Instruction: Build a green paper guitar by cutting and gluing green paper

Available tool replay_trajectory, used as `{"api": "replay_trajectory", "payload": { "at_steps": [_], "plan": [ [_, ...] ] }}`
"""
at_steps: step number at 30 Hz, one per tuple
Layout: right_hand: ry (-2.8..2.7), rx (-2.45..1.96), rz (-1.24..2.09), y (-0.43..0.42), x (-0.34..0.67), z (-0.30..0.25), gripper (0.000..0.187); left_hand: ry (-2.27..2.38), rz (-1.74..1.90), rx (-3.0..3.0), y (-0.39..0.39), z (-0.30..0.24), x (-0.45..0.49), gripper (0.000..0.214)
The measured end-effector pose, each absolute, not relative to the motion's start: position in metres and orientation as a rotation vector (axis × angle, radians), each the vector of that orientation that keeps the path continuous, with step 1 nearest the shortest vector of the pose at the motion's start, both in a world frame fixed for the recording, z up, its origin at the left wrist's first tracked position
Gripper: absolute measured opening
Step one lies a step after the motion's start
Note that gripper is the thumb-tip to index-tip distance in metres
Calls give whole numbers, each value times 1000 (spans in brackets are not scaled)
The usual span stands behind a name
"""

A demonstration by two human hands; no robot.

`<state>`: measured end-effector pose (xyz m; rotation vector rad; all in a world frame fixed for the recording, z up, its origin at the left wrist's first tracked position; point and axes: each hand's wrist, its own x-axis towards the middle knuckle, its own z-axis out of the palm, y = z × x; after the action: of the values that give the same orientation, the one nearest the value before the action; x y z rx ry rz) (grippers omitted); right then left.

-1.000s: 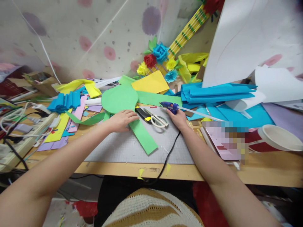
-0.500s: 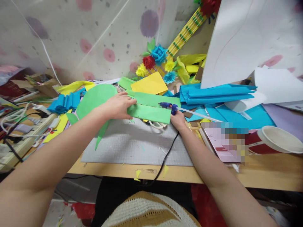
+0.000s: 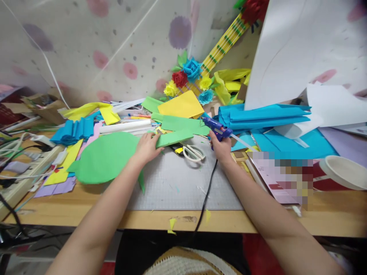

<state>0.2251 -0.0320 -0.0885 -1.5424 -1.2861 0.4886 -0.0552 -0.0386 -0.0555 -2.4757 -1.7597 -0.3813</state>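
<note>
My left hand is closed on a green paper-covered cutout, where its rounded body meets a long narrow neck. That neck points right, over the mat. In my right hand is a blue hot glue gun, gripped by the handle, its nozzle facing left. A white glue stick sticks out of its back. The nozzle is close to the right part of a green paper strip behind the neck; I cannot tell whether they touch. White-handled scissors lie just below the neck.
A grey cutting mat covers the table's front middle. Folded blue paper and a paper cup are on the right. A flower-decorated yellow guitar shape leans at the back. A power strip lies left; the gun's black cord crosses the mat.
The green cutout has shifted left and towards me with my left hand, uncovering the scissors. My right hand has turned the glue gun and moved it slightly right, off the neck.
</note>
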Motion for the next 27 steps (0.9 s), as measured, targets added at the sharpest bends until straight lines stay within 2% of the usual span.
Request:
{"api": "replay_trajectory", "payload": {
  "at_steps": [5, 10, 27],
  "plan": [
    [-1506, -1479, 840, -53, 208, -59, 43, -1602, -632, -2457, -47, -75, -54, 38],
    [-1679, -1622, 800, -58, 199, -52, 30, -1550, -686, -2523, -49, -79, -50, 33],
    [-1845, -1660, 760, -50, 181, -63, 37, -1561, -764, -2529, -45, -88, -48, 36]
  ]
}}
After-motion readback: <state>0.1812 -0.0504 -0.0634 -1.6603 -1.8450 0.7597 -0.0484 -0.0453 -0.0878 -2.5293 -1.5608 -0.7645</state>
